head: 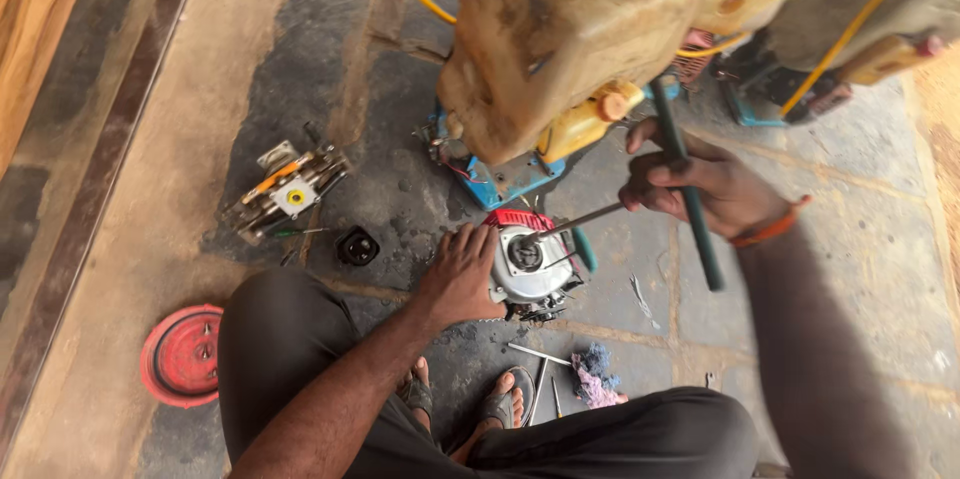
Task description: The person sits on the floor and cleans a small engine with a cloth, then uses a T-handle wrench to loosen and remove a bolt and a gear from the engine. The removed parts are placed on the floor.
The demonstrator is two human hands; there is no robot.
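In the head view, the left hand [458, 274] lies palm-down with fingers spread, gripping nothing, pressed on the left side of a small silver engine [530, 269] with a red cover that sits on the stone floor [400, 179] at the centre, just above the sandalled feet [470, 399]. At 2 o'clock from the engine the right hand [700, 189] is clenched around a T-handle wrench [690, 189], its green bar upright-tilted and its steel shaft reaching down-left into the engine's top. A dirty plastic tank [560, 29] looms at 12 o'clock, a tool set [285, 189] lies at 9 o'clock, and a red round cover [182, 354] rests at 8 o'clock.
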